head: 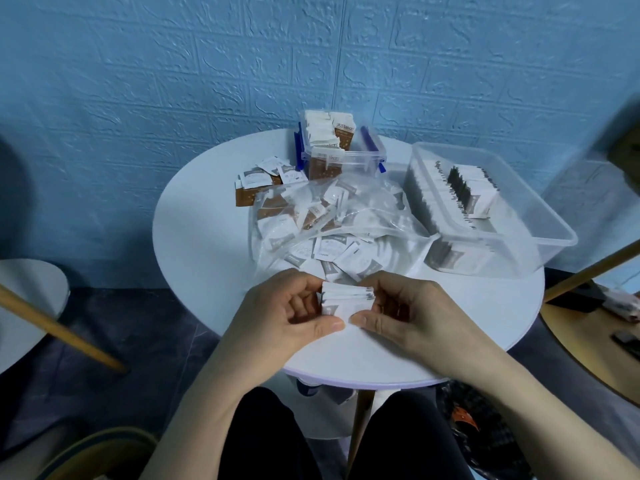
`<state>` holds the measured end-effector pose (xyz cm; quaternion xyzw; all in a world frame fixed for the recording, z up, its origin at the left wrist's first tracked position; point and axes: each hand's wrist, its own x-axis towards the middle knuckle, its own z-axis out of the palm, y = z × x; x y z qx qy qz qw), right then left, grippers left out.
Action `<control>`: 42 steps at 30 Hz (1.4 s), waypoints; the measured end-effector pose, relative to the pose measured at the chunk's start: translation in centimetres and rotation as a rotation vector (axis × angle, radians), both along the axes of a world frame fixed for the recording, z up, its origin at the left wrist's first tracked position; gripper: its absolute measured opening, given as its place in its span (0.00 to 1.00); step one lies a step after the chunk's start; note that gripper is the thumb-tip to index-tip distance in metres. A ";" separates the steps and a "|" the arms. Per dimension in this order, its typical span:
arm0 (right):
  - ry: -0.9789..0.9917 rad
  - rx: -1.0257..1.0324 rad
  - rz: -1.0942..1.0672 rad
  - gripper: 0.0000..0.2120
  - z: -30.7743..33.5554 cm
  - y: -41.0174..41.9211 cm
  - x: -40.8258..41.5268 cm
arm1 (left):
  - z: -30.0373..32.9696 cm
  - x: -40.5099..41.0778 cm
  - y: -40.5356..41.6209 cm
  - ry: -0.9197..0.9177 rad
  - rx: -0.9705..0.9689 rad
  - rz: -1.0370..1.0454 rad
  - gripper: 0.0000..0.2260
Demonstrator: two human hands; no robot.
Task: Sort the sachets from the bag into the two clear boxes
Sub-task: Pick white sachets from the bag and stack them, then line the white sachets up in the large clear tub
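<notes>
You have a small stack of white sachets (346,301) pinched between both hands at the near edge of the round counter (214,258), at about six o'clock. Your left hand (294,318) holds the stack's left end, thumb underneath and fingers curled over the top; your right hand (398,315) does the same on the right end. Both grips are closed on the stack, neither hand free.

The step in hand looks like squaring up a batch before filing it. Keep your thumbs under the bottom sachet and tap the edges level on the counter so none slips out sideways. Don't squeeze hard; the packets are soft and will fan apart if bowed.

Just beyond your hands, at the counter's centre, loose white sachets (341,256) lie at the mouth of the crumpled clear bag (374,209), which still holds a mix of white and brown ones. So a good part of the sorting remains, I judge.

At two to three o'clock sits the large clear box (540,209), with white sachets standing on edge in rows. That seems the place for your stack: carry it over level and slot it upright against the last row.

At twelve o'clock the small clear box (360,157) with blue clips holds brown-and-white sachets, and a loose pile of brown sachets (263,183) lies just beside it at eleven.
</notes>
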<state>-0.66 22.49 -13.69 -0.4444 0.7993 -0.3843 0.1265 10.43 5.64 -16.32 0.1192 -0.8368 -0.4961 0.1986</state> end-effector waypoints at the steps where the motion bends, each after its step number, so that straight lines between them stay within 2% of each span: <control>1: 0.031 0.006 -0.001 0.08 0.2 0.0 0.0 | 0.0 0.0 0.0 0.006 -0.031 0.006 0.13; 9: 0.253 0.088 0.063 0.12 2.5 1.0 0.4 | 0.6 0.1 0.8 0.011 -0.213 -0.022 0.11; 13: 0.394 0.097 0.150 0.14 5.1 2.1 0.3 | 2.7 -1.3 2.1 0.009 -0.323 -0.118 0.11; 18: 0.402 0.120 0.078 0.15 8.5 4.8 -1.8 | 5.6 -4.5 4.3 0.146 -0.312 -0.173 0.12; 21: 0.383 0.126 -0.014 0.14 10.7 7.0 -4.2 | 6.5 -7.3 5.7 0.214 -0.300 -0.190 0.19; 23: 0.403 0.117 -0.102 0.15 11.8 8.5 -6.9 | 6.4 -9.3 6.4 0.222 -0.363 -0.188 0.28; 25: 0.394 0.115 -0.205 0.15 12.5 9.2 -10.2 | 5.8 -11.2 7.2 0.223 -0.483 -0.179 0.31; 29: 0.433 0.272 -0.250 0.15 11.1 8.3 -16.6 | 3.4 -13.8 8.7 0.246 -0.684 -0.228 0.24; 33: 0.575 0.497 -0.139 0.14 8.0 6.4 -21.1 | 1.7 -14.8 8.3 0.333 -0.662 -0.253 0.18; 37: 0.669 0.670 -0.092 0.11 6.8 5.6 -23.2 | 1.5 -15.0 8.2 0.358 -0.672 -0.247 0.17; 42: 0.905 0.747 -0.100 0.17 6.0 5.1 -23.5 | 1.7 -15.1 8.3 0.346 -0.645 -0.251 0.16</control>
